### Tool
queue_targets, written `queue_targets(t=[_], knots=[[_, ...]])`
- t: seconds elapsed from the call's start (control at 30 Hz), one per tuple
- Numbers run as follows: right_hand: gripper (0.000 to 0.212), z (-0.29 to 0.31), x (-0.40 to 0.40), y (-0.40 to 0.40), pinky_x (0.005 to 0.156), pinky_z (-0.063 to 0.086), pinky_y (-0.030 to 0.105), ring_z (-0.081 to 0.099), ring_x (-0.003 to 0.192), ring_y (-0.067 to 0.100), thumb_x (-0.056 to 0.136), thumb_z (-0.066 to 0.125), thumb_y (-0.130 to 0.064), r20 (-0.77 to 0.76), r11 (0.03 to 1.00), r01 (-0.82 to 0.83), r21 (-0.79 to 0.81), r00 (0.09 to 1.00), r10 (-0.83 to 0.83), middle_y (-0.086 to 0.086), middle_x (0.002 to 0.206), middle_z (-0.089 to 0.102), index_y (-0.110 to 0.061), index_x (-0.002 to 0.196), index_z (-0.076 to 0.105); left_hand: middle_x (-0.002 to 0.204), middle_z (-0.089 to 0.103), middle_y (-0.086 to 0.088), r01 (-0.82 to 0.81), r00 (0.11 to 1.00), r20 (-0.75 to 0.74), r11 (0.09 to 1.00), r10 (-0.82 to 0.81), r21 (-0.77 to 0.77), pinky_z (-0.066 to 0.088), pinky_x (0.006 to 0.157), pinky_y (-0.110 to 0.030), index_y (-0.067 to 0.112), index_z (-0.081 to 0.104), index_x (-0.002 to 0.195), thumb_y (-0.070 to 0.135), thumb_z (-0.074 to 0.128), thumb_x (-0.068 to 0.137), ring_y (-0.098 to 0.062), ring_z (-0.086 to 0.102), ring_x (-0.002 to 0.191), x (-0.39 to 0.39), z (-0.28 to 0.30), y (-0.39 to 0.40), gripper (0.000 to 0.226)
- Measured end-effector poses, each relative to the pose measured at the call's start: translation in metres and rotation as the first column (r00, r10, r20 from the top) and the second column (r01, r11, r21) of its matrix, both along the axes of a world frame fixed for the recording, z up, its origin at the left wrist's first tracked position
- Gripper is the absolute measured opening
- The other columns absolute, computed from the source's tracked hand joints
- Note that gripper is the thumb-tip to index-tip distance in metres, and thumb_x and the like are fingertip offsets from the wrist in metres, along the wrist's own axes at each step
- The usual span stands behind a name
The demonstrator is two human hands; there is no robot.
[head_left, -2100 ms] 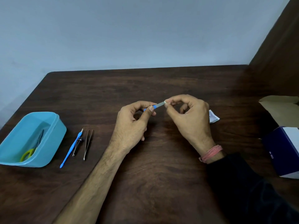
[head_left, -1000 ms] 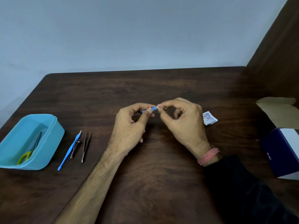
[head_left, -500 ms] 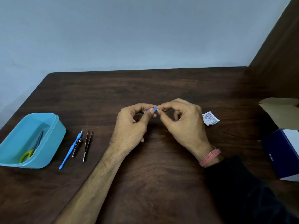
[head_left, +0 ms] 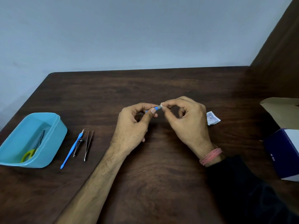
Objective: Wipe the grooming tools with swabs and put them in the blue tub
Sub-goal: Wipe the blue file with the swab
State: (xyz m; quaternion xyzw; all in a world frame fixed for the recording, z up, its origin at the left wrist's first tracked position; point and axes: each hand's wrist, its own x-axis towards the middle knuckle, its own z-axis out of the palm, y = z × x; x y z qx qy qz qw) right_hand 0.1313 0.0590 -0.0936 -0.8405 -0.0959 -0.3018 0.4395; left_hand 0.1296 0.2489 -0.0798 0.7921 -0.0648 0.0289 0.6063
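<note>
Both hands are held together above the middle of the table [head_left: 161, 183]. By the left hand [head_left: 134, 126], a small blue-handled tool [head_left: 155, 108] is pinched between thumb and forefinger. By the right hand [head_left: 186, 122], a white swab [head_left: 161, 106] is pinched onto the tool's exposed end. Most of the tool is hidden by the fingers, so its type cannot be determined.

All positions below are given relative to the hands.

1. Far to the left, the tub [head_left: 53, 143] is placed near the table edge. Scissors [head_left: 34, 147] with yellow-green handles are already lying inside it.
2. Between tub and hands, three tools are laid side by side: a blue pusher [head_left: 72, 151], clippers [head_left: 78, 147] touching it, and tweezers [head_left: 88, 145] just beside these.
3. Just to the right, a torn white sachet [head_left: 212, 118] is lying on the table.
4. Far to the right, an open box [head_left: 284, 152] is seen at the frame edge.

Step in hand: wiping of the second tool is judged to be under way, with one tool finished and three untouched.

Next move: once the tool has been wiped, it should be carried leftward over the laid-out tools and released inside the tub. The pinch should be kept firm during transfer, since the tool is thin. A further tool is then to be picked up.
</note>
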Motion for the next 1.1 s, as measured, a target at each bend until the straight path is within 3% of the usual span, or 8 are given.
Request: queue_targets(t=[0.13,0.23,0.5,0.63,0.83,1.1], knots=[[0.009,0.0002,-0.001,-0.0003,0.06,0.035,0.01,0.056,0.057,0.004,0.091,0.087,-0.014,-0.004,1.0,-0.019,-0.014,1.0,0.019,-0.012,0.092,0.078,-0.022,0.096,0.088,0.092,0.079,0.005,-0.008,1.0,-0.006,1.0,0.008,-0.003,0.044,0.037,-0.025,0.028,0.084,0.11,0.023,0.071,0.11,-0.014,0.051,0.051,0.0002,0.0004,0.0002,0.015],[0.011,-0.0011,0.0008,-0.0031,0.063,0.034,0.006,0.056,0.06,-0.007,0.09,0.087,-0.009,0.02,0.998,0.053,0.018,0.998,-0.053,-0.01,0.089,0.078,-0.019,0.094,0.087,0.094,0.08,0.005,-0.005,1.0,-0.012,1.0,0.005,0.006,0.044,0.038,-0.025,0.03,0.084,0.111,0.024,0.071,0.11,-0.014,0.052,0.052,0.0003,0.001,-0.0006,0.015],[0.013,0.0025,0.0003,-0.0024,0.054,0.033,0.015,0.048,0.05,0.008,0.088,0.088,-0.012,-0.067,0.994,0.035,0.102,0.997,-0.029,-0.012,0.083,0.076,-0.024,0.092,0.087,0.095,0.08,0.006,-0.005,1.0,-0.02,1.0,0.005,-0.002,0.045,0.038,-0.025,0.03,0.084,0.112,0.026,0.07,0.11,-0.015,0.052,0.053,-0.0006,0.0018,0.0003,0.015],[0.012,0.0038,0.0034,-0.0057,0.054,0.033,0.013,0.046,0.049,0.009,0.089,0.088,-0.015,-0.159,0.978,0.059,0.201,0.987,-0.026,-0.019,0.071,0.072,-0.027,0.091,0.086,0.096,0.08,0.008,-0.007,1.0,-0.026,1.0,0.007,-0.002,0.044,0.038,-0.024,0.03,0.084,0.112,0.026,0.07,0.11,-0.013,0.053,0.053,-0.0006,0.0041,-0.0006,0.015],[0.011,0.0039,0.0037,-0.0052,0.056,0.038,0.014,0.051,0.051,0.008,0.089,0.087,-0.016,-0.185,0.98,0.046,0.193,0.983,-0.01,-0.013,0.08,0.078,-0.027,0.09,0.084,0.097,0.08,0.007,-0.01,0.999,-0.038,1.0,0.01,-0.006,0.044,0.038,-0.024,0.031,0.084,0.112,0.026,0.07,0.11,-0.012,0.053,0.053,-0.0016,0.0045,-0.0004,0.015],[0.011,0.0048,0.0023,-0.0047,0.054,0.036,0.013,0.049,0.049,0.01,0.089,0.088,-0.015,-0.16,0.986,0.062,0.154,0.986,-0.037,-0.021,0.07,0.071,-0.026,0.093,0.086,0.097,0.08,0.008,-0.005,0.999,-0.033,1.0,0.005,0.01,0.045,0.038,-0.025,0.03,0.083,0.114,0.026,0.07,0.11,-0.01,0.054,0.051,-0.0005,0.0034,0.0002,0.014]])
